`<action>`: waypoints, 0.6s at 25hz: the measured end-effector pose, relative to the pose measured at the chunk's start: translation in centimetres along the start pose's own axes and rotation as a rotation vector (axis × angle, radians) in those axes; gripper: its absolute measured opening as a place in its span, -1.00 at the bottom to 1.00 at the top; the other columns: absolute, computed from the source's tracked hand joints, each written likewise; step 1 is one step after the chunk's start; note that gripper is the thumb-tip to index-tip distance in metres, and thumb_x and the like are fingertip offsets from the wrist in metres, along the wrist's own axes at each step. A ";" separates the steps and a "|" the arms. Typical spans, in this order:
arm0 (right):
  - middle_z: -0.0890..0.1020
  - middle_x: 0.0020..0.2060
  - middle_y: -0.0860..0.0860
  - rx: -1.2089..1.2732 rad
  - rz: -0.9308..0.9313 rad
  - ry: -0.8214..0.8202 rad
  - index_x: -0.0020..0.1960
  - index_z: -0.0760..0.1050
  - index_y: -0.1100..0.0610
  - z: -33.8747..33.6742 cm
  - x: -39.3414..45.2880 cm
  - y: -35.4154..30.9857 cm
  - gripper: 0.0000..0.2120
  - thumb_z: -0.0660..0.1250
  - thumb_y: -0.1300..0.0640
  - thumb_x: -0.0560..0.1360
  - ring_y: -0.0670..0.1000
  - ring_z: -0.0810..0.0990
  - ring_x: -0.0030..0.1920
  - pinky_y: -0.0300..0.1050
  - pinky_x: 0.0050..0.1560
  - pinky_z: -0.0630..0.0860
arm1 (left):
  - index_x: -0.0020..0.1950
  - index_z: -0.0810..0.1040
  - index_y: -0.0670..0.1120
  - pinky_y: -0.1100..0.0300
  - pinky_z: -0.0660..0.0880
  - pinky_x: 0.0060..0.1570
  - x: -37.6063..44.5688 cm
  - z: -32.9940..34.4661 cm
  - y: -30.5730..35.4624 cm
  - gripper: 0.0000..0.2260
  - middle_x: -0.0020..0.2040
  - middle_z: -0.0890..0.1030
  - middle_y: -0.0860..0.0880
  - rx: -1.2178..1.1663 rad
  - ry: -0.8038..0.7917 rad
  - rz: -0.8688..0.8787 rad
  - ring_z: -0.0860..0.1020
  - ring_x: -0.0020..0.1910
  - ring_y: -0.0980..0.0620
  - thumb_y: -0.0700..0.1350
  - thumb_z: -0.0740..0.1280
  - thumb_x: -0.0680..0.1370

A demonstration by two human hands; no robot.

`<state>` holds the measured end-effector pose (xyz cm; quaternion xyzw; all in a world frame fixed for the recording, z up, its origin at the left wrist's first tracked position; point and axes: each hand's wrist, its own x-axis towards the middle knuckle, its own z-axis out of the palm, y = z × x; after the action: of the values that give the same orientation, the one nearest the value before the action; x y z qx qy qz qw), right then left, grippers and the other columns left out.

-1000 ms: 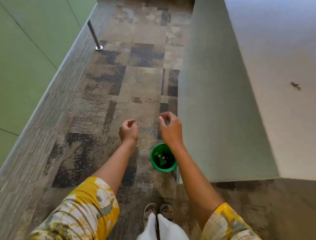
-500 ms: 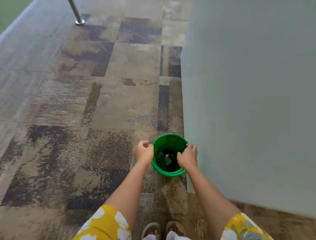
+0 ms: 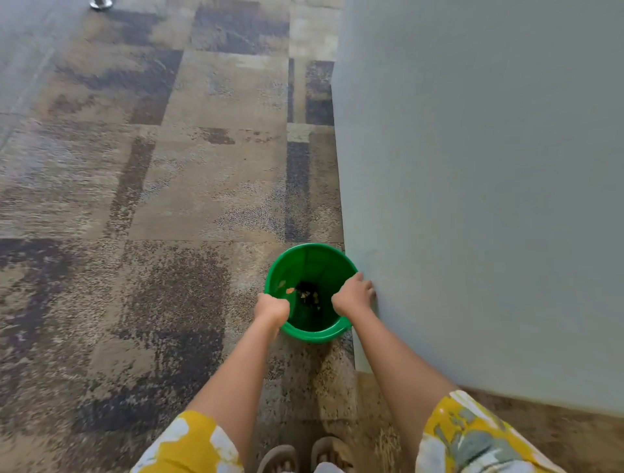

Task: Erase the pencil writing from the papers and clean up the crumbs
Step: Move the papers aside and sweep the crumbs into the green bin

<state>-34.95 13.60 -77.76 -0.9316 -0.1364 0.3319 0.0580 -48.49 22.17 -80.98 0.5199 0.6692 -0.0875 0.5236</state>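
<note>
A small green bucket [image 3: 312,261] stands on the patterned carpet, right against a pale grey panel. Dark scraps and a few orange bits [image 3: 305,293] lie at its bottom. My left hand [image 3: 271,309] grips the near left part of the rim, fingers curled over it. My right hand [image 3: 353,297] grips the right part of the rim, next to the panel. No papers, pencil or eraser are in view.
The pale grey panel [image 3: 479,189] fills the right side down to the floor. Brown and grey carpet tiles [image 3: 162,209] spread to the left. A metal leg foot [image 3: 100,4] shows at the top left. My sandalled feet [image 3: 304,455] are below.
Both hands came down from the air and took hold of the bucket's rim. The view has dropped closer to the floor, and the tabletop with its crumbs has left the frame.
</note>
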 end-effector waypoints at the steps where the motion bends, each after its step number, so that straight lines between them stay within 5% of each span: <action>1: 0.26 0.45 0.30 0.056 0.028 -0.056 0.53 0.00 0.33 -0.2 0.1 0.1 -0.30 0.30 0.19 0.55 0.27 0.28 0.45 -0.02 0.41 0.28 | 0.24 0.44 -0.19 0.00 0.63 -0.09 -0.4 -0.5 0.0 -0.78 0.18 0.58 -0.25 -0.037 -0.001 0.021 0.61 0.08 -0.22 -0.24 0.25 0.59; 3: 0.31 0.47 0.24 0.097 0.046 -0.185 0.56 -0.04 0.30 -0.1 -0.8 -0.2 -0.32 0.23 0.19 0.57 0.26 0.18 0.50 -0.02 0.41 0.27 | 0.03 0.43 -0.12 -0.06 0.67 -0.18 -1.8 -1.4 0.1 -0.94 0.11 0.58 -0.22 -0.100 -0.028 0.046 0.64 -0.01 -0.20 -0.26 0.25 0.61; 7: 0.43 0.40 0.15 0.166 0.038 -0.163 0.54 0.14 0.15 0.6 -3.0 -0.6 -0.43 0.17 0.22 0.55 0.20 0.16 0.48 0.02 0.42 0.23 | 0.05 0.43 -0.11 -0.08 0.68 -0.22 -4.1 -2.6 0.4 -0.89 0.11 0.57 -0.20 -0.117 -0.068 0.071 0.64 -0.02 -0.19 -0.30 0.21 0.60; 11: 0.36 0.43 0.08 0.132 -0.072 0.110 0.48 0.27 0.08 -1.3 -4.0 -0.2 -0.44 0.29 0.20 0.51 0.13 0.23 0.46 0.01 0.43 0.23 | 0.00 0.43 -0.16 0.05 0.64 -0.34 -6.5 -4.3 1.0 -0.98 0.01 0.60 -0.21 -0.091 -0.028 0.162 0.64 -0.14 -0.16 -0.23 0.23 0.61; 15: 0.34 0.41 0.06 0.126 -0.261 0.377 0.43 0.32 0.08 -5.7 -8.7 -2.1 -0.39 0.29 0.38 0.42 0.11 0.26 0.42 0.03 0.41 0.25 | 0.01 0.45 -0.17 0.08 0.63 -0.36 -11.9 -9.2 3.9 -0.94 -0.05 0.62 -0.17 -0.158 0.023 0.253 0.65 -0.16 -0.11 -0.19 0.24 0.63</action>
<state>-38.20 13.00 -67.69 -0.9462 -0.2212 0.1496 0.1830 -52.12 22.79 -65.92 0.5582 0.6090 0.0383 0.5622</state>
